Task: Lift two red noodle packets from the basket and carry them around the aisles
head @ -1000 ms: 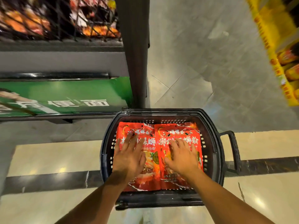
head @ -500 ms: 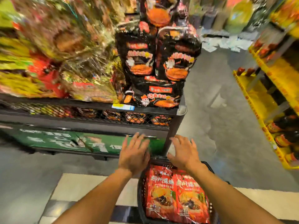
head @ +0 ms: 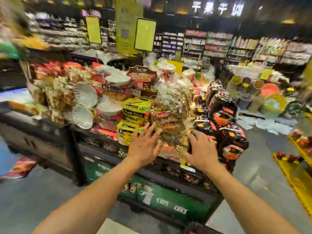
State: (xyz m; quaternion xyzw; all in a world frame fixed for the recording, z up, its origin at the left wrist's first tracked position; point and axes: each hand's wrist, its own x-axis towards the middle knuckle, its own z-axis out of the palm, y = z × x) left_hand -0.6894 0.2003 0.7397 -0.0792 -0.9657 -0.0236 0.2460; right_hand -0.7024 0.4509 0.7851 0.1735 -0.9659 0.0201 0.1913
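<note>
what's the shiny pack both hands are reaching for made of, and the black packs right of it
The shiny pack looks like thin clear plastic film, glossy and crinkled: it throws many small glints and shows packets inside. The black packs look like printed plastic wrap with a smoother sheen, though blur leaves that open.

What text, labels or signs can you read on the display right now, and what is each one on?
Nothing reads reliably; the frame is motion-blurred.
Lit sign on the back wall: large white characters, smeared.
Green panel under the shelf: white characters, illegible.
Price tag on the shelf edge: too small.
Yellow hanging boards: print blurred.
Shiny packet between left hand and right hand: label unreadable.
</note>
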